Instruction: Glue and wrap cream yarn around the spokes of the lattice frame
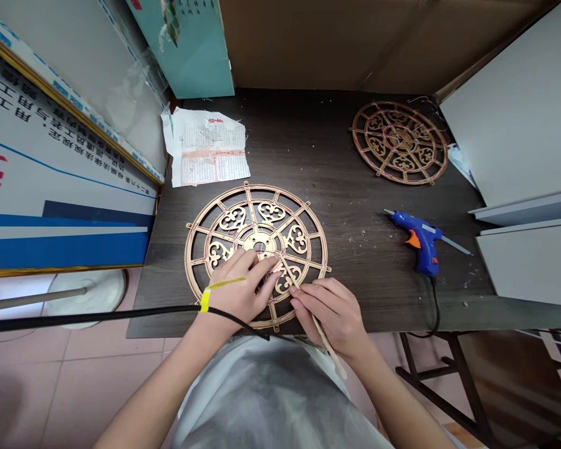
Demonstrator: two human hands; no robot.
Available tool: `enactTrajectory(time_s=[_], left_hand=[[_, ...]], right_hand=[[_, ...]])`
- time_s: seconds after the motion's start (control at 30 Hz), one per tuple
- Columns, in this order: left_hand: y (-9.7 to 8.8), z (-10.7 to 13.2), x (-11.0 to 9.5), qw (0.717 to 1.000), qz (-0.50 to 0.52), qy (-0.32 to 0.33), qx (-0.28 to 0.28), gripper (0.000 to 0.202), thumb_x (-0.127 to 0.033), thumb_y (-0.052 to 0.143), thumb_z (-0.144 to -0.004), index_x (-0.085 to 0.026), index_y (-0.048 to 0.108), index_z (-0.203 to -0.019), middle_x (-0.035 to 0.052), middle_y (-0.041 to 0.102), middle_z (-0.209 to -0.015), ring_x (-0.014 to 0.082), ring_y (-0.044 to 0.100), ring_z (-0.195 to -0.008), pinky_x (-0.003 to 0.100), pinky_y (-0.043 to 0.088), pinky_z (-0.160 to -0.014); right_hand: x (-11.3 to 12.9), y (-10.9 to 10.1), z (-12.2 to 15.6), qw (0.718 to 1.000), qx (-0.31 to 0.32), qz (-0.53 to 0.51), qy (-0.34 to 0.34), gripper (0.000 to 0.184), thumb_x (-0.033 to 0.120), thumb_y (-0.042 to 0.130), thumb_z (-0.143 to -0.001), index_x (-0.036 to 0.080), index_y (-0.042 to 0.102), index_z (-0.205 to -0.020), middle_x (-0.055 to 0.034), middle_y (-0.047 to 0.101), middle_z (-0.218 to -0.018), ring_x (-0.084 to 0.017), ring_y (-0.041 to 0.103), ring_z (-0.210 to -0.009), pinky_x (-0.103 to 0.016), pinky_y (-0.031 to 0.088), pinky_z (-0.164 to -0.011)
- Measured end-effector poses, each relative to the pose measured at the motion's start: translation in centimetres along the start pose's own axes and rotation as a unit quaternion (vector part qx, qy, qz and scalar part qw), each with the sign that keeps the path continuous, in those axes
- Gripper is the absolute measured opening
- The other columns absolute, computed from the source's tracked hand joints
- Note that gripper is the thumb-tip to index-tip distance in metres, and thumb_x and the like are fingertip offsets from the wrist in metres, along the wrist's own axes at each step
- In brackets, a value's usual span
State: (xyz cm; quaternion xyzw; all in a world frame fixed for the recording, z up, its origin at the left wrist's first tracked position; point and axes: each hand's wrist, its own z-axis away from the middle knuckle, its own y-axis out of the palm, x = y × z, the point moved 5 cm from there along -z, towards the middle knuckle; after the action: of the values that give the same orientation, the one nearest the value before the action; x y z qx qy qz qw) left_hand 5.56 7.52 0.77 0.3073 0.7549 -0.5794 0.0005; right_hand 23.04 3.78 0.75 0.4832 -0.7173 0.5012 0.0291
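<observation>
A round wooden openwork panel [247,193], with spokes and scrollwork cutouts, lies flat near the table's front edge. Thin reddish lines run along its rings and spokes. My left hand [240,280] rests on its lower left part, fingers extended toward the hub, the index fingertip close to the upper end of a thin pale strip [325,342]. That strip is pinched in my right hand [331,312], above the panel's lower right rim. It slants from near the hub down toward my lap; whether it is wood or cord I cannot tell.
A blue glue gun [418,237] lies to the right, its cable [436,305] hanging over the edge. Farther back sit a second round panel [404,163] and a printed sheet [210,149]. A black cable [121,316] crosses my left wrist. Boards flank the dark table [303,143].
</observation>
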Motion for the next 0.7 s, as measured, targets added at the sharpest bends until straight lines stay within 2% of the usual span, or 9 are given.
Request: enactTrajectory(time_s=[0.2, 0.43, 0.7], left_hand=[[0.27, -0.17, 0.18, 0.999, 0.029, -0.026, -0.006, 0.023, -0.032, 0.065, -0.097, -0.020, 0.077, -0.111, 0.0045, 0.060, -0.079, 0.0184, 0.059, -0.078, 0.031, 0.049, -0.071], [0.33, -0.12, 0.20, 0.999, 0.027, -0.026, -0.006, 0.022, -0.033, 0.064, -0.097, -0.020, 0.078, -0.110, 0.0041, 0.059, -0.078, 0.0177, 0.058, -0.076, 0.030, 0.048, -0.070], [0.10, -0.23, 0.24, 0.999, 0.034, -0.023, -0.014, 0.021, -0.034, 0.066, -0.097, -0.022, 0.078, -0.107, 0.0049, 0.063, -0.081, 0.0161, 0.058, -0.076, 0.028, 0.047, -0.069]], right_hand=[[0.08, 0.05, 0.12, 1.000, -0.001, -0.004, -0.007, 0.039, 0.000, 0.070, -0.085, 0.013, 0.066, -0.121, -0.0097, 0.075, -0.102, -0.021, 0.063, -0.085, -0.037, 0.056, -0.073], [0.20, -0.05, 0.35, 1.000, -0.007, -0.008, -0.016, 0.040, -0.002, 0.071, -0.082, 0.010, 0.066, -0.121, -0.0114, 0.075, -0.101, -0.020, 0.062, -0.085, -0.037, 0.056, -0.071], [0.16, 0.03, 0.51, 1.000, -0.016, -0.008, -0.024, 0.040, -0.002, 0.069, -0.084, 0.012, 0.065, -0.121, -0.0110, 0.075, -0.101, -0.020, 0.065, -0.084, -0.036, 0.058, -0.070]])
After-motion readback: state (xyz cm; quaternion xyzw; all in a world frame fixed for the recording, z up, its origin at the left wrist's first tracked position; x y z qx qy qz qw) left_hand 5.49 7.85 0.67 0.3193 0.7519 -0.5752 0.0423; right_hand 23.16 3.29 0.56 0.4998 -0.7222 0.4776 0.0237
